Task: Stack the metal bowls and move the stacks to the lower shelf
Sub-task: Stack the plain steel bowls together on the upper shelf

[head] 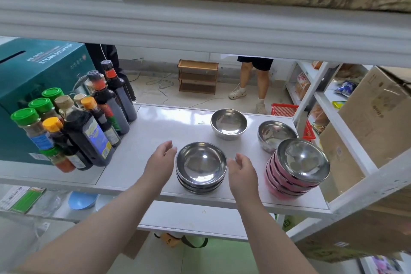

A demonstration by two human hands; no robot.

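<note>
A short stack of shiny round steel bowls (201,168) sits near the front edge of the smooth white shelf (155,131), flanked by the left hand (160,162) and right hand (242,173), both spread open and not gripping. Two single steel bowls (229,123) stand farther back, and a taller pink-sided stack (298,169) leans at the right.

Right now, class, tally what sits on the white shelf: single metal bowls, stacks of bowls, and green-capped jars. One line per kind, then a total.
Single shiny metal bowls: 2
Bowl stacks: 2
Green-capped spice jars: 3
Total: 7
</note>
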